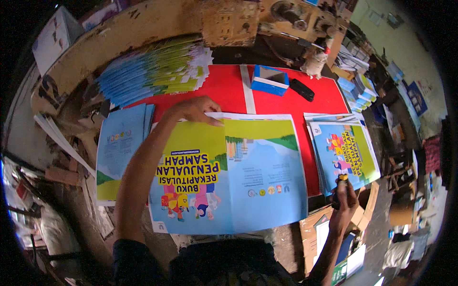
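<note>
An open booklet (267, 186) lies spread before me, its blue and green cover facing up and the printing upside down to me. At its far edge, my left hand (195, 110) grips the paper near the centre fold, fingers bent over the edge. On the right, my right hand (344, 200) is closed around a small dark tool with a yellow end (342, 178); its exact kind is partly hidden by the fingers. That hand is at the near edge of a stack of closed booklets (334, 148) with the same cover.
Red table top (224, 90) with a pale stripe. A tall fanned pile of covers (152, 71) is at the back left, another booklet stack (121, 143) beside my left arm. A blue box (270, 80) and a black object (302, 89) lie behind. Machine parts (291, 16) stand beyond.
</note>
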Demonstrator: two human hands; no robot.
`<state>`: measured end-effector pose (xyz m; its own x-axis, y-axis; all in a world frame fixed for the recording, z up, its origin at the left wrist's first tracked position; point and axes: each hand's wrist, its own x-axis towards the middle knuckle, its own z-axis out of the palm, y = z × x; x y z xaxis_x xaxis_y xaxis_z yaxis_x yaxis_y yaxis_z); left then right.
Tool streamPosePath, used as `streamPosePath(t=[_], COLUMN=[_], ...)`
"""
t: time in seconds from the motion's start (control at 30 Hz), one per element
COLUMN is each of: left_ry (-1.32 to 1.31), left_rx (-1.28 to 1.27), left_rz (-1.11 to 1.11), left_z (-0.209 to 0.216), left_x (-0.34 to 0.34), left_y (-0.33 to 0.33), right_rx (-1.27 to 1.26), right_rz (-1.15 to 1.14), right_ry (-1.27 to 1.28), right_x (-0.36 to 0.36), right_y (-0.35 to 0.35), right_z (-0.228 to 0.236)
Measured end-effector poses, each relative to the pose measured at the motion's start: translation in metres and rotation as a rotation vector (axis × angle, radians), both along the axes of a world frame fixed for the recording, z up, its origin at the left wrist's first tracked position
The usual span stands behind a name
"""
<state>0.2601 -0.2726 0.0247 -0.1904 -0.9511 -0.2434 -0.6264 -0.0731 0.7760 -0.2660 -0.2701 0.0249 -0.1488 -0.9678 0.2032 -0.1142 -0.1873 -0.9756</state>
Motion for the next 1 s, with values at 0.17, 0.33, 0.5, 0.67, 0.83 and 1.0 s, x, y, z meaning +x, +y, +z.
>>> streamPosePath(t=[0.17,0.33,0.5,0.67,0.83,1.0], left_ry=[-0.317,-0.475,-0.531,-0.434,-0.398,-0.38], left_rx=[-0.681,-0.673,-0.657,-0.743,-0.739,-0.769], left_rz=[0.271,0.111,0.149,0.206,0.219,0.218], left_z=[-0.012,-0.013,-0.031,-0.042,-0.052,-0.054], left_x=[-0.068,-0.111,-0.111,-0.11,-0.107,-0.111], left_y=[0.064,0.107,0.112,0.11,0.11,0.106], right_rx=[-0.216,-0.238,-0.411,-0.429,-0.444,-0.609], right_rz=[0.523,0.932,1.092,1.195,1.231,1.186], right_ry=[0.533,0.605,0.685,0.805,0.85,0.803], right_x=[0.034,0.134,0.191,0.203,0.213,0.201], right_y=[0.001,-0.006,-0.02,-0.03,-0.029,-0.032], right_z=[0.03,0.031,0.011,0.017,0.016,0.002])
